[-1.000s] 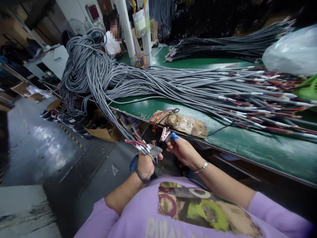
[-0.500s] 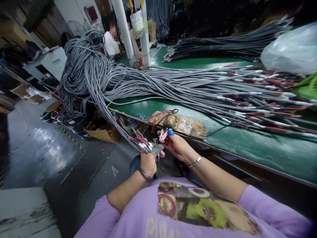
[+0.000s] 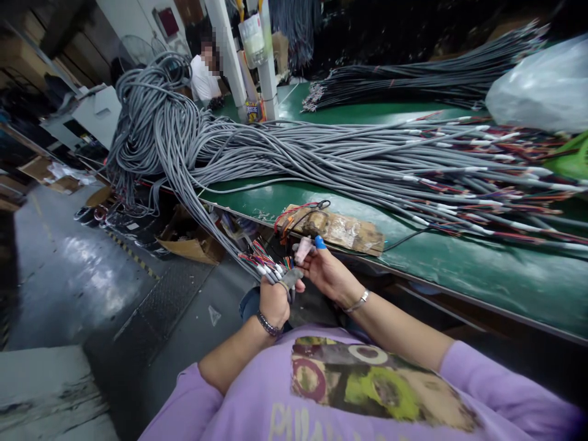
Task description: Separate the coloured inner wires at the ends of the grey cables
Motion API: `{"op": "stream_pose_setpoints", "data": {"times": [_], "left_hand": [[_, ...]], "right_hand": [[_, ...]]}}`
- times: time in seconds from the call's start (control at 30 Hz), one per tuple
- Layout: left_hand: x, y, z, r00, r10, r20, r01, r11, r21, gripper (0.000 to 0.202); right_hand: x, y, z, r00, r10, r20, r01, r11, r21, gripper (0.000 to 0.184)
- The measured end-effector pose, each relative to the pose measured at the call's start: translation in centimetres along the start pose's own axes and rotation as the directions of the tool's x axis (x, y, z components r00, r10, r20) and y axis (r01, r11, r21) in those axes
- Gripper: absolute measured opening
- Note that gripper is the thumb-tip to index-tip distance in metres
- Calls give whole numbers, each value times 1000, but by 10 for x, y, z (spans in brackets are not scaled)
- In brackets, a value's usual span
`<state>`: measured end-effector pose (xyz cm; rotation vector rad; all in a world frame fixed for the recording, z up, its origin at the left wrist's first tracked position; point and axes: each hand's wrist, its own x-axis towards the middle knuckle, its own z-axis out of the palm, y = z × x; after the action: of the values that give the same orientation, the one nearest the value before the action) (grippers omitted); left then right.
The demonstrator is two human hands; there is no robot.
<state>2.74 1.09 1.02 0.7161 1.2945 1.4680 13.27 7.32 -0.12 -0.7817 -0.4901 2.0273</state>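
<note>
My left hand [image 3: 274,300] is closed in a fist around a bunch of grey cable ends [image 3: 267,266] with coloured wires fanning out of them; a grey cot covers its thumb. My right hand [image 3: 327,271], just to the right and nearly touching, pinches a small pink clip [image 3: 303,248] between thumb and a forefinger capped with a blue cot. The held cables run up and left into a big heap of grey cables [image 3: 257,150] on the green bench [image 3: 463,263].
A brown taped pad with red and black leads [image 3: 337,228] lies at the bench's front edge. A clear plastic bag [image 3: 542,86] and a green basket [image 3: 574,160] sit far right. Dark cable bundles [image 3: 413,76] lie behind. A seated person [image 3: 204,73] is at the back; cardboard boxes [image 3: 188,239] sit on the floor.
My right hand with the pink clip has drawn slightly left and closer to the wire ends in my left hand. The left hand has barely moved.
</note>
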Motion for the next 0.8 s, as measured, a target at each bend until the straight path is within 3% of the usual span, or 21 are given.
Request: {"op": "stream_pose_setpoints", "data": {"times": [0.2,0.37,0.5,0.6,0.8], "left_hand": [[-5,-1,-9,996,-88,25,88,996,-4,28],[-2,-4,-20,985,-161,63,167,981,-96,33],[-3,-9,-27,983,-165,83,167,986,-21,31],[-7,-15,-28,982,-162,93,155,985,75,27],[-15,-30,-30,969,-126,213,87,979,183,23]], "right_hand": [[-7,2,-15,999,33,-5,-34,997,-76,38],[-12,4,-23,996,-77,-38,62,952,-299,36],[-25,4,-13,976,-191,102,214,788,-578,30],[-36,6,-3,953,-161,258,294,703,-648,23],[-45,14,1,910,-248,332,413,480,-774,14]]}}
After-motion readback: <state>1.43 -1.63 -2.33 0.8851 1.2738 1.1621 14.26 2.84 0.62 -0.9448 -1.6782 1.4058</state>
